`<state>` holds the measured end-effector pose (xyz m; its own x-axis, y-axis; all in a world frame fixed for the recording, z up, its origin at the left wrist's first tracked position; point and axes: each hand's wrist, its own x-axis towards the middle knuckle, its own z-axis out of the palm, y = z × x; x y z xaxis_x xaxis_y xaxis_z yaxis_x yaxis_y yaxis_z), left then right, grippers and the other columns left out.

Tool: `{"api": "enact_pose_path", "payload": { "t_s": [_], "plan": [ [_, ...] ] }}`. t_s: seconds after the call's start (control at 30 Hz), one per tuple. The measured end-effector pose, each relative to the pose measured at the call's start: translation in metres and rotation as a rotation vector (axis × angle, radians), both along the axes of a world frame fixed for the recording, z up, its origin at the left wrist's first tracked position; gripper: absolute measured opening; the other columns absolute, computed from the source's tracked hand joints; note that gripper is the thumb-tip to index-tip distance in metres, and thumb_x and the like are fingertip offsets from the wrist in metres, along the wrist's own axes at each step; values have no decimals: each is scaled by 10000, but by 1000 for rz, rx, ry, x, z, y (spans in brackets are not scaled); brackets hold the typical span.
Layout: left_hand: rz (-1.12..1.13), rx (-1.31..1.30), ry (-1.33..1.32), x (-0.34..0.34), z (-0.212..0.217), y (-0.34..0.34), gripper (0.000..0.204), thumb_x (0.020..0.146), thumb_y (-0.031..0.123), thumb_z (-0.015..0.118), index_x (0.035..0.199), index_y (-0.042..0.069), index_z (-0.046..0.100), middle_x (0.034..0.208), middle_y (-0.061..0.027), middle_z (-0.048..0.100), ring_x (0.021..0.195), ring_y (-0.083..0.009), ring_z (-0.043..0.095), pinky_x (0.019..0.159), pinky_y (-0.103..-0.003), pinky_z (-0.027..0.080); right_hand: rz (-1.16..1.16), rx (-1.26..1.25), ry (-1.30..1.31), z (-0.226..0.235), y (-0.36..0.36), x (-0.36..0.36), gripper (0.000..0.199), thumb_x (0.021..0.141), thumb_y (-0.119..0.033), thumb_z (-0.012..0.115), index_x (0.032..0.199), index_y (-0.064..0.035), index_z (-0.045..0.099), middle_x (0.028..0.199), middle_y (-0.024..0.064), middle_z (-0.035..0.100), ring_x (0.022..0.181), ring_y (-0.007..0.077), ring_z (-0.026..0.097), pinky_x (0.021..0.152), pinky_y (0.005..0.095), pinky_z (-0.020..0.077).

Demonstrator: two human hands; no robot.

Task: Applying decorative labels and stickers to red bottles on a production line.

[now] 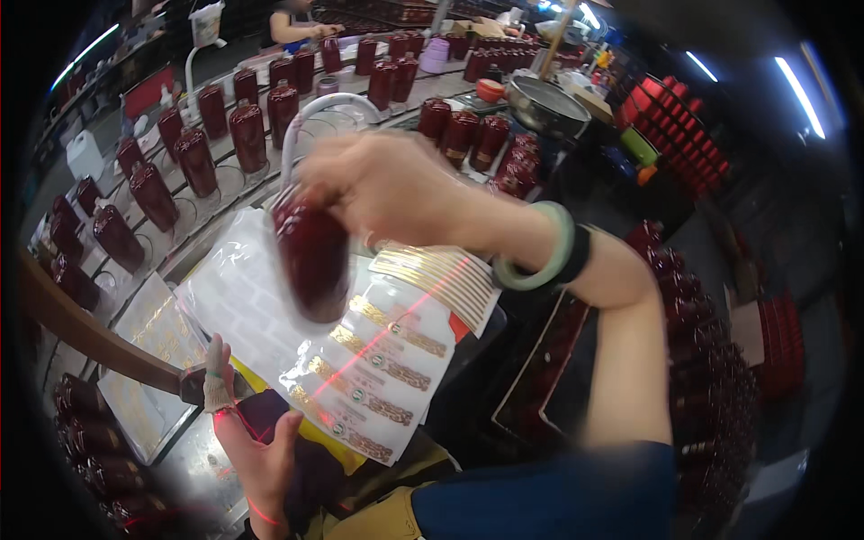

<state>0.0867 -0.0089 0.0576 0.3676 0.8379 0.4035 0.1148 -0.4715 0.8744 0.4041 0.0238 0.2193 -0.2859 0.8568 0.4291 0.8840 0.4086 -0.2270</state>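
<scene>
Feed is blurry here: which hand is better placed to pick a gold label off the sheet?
Left, probably. The left hand is free and low beside the label sheet, while the right hand is raised, holding the dark red bottle.

Right hand (387, 184) up over the bench, clamped on a dark red bottle (312, 256), blurred. Left hand (252, 450) low, fingertip bandaged, empty, beside a sheet of gold labels (360, 360) crossed by a red laser line (396, 319). Rows of red bottles (193, 157) behind; metal bowl (544, 106) beyond.
</scene>
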Motion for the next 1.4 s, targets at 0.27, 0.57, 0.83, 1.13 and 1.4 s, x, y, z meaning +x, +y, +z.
{"api": "enact_pose_path", "payload": {
  "t_s": [0.27,0.57,0.83,1.13,1.4],
  "plan": [
    [225,-73,-59,-64,-28,-41,1001,932,313,797,1667,-19,205,1625,-194,395,1503,-318,412,1255,-454,310,497,-168,518,-60,3,-150,217,929,-262,755,977,-65,677,1021,128,723,1044,381,675,915,487,528],
    [24,-756,-651,-83,-52,-50,570,1108,351,566,1541,32,379,1467,-154,527,1296,-270,606,1087,-414,519,264,-658,862,-181,-54,-213,751,1021,-432,662,1569,11,403,1382,260,645,1267,324,645,1084,398,489],
    [266,-687,-473,-75,-52,-48,438,1153,308,502,1443,-19,470,1334,-127,613,1177,-156,605,1011,-319,514,135,-971,1174,-211,-43,-216,703,1053,-352,688,1620,-33,423,1149,94,727,1015,100,654,909,276,525],
    [283,-683,-469,-71,-70,-29,471,1168,401,434,1290,-35,565,1230,-136,654,1069,-146,636,942,-317,540,69,-947,1207,-206,-27,-216,710,1023,-371,731,1578,-10,474,1115,90,721,981,124,663,883,280,529],
    [132,-139,32,-108,-67,-46,1114,889,442,857,1649,-74,227,1608,-256,433,1489,-365,426,1274,-447,261,-35,-809,926,-239,-32,-177,452,1065,-374,644,1349,-25,682,1002,62,730,888,108,619,821,292,500]
  ]
}}
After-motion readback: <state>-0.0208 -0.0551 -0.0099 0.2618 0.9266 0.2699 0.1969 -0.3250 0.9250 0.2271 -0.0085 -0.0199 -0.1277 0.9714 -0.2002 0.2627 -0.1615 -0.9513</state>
